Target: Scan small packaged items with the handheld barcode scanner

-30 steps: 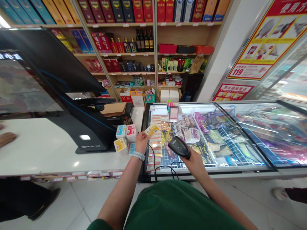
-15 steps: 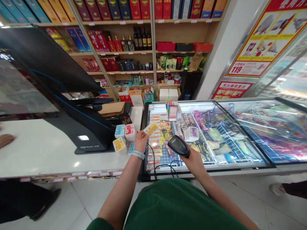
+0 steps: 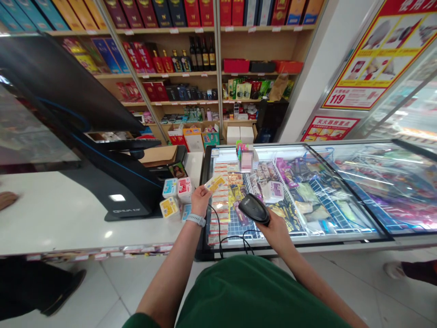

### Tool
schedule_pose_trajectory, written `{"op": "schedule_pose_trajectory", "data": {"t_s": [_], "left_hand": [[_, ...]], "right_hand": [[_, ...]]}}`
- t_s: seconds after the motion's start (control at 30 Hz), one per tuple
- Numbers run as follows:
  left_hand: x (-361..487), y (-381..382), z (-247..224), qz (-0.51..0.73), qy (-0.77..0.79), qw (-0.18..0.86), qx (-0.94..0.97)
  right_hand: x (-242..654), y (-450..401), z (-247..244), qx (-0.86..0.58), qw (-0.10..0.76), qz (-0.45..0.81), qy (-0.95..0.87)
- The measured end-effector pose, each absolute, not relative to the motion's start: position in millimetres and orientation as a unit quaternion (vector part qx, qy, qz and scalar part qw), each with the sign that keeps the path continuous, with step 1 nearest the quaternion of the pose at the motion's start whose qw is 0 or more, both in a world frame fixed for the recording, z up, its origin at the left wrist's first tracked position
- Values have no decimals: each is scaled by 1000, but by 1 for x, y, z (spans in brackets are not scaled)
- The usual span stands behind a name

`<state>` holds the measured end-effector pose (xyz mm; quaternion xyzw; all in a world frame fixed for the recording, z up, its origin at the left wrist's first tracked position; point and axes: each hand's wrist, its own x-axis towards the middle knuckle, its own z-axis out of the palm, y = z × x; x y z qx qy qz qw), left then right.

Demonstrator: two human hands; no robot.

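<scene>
My left hand [image 3: 200, 200] pinches a yellow and white card or flat packet [image 3: 215, 183] above the left end of the glass-topped freezer. A black handheld scanner [image 3: 253, 209] is gripped in my right hand [image 3: 275, 228], its head pointing up and to the left over the glass. The scanner's black cable [image 3: 219, 223] loops across the glass between my forearms. Left of my left hand, several small boxes with yellow [image 3: 170, 207], red [image 3: 184, 187] and blue [image 3: 170, 187] labels are grouped on the counter. A purple-labelled box [image 3: 275, 191] lies beyond the scanner.
A black checkout terminal [image 3: 131, 193] stands on the white counter [image 3: 78, 232]. Another person's hand [image 3: 7, 199] rests at the counter's far left. A tub of colourful items [image 3: 246, 155] sits at the freezer's back edge. Shelves of boxes and bottles [image 3: 203, 53] rise behind.
Both hands keep nearly the same place with the card and scanner. The view has shifted very slightly, and the other person's hand at the left edge has moved a little left.
</scene>
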<state>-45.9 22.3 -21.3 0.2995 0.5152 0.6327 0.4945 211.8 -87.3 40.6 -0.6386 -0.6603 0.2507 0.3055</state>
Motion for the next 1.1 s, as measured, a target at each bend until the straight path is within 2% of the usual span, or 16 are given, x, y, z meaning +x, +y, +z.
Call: {"op": "schedule_pose_trajectory", "data": {"t_s": [0.67, 1.1], "left_hand": [[-34, 29, -22, 627, 521, 498, 297], [-36, 29, -25, 618, 519, 508, 303]], "right_hand": [[216, -79, 36, -633, 313, 249, -663], [214, -70, 22, -629, 286, 181, -699]]}}
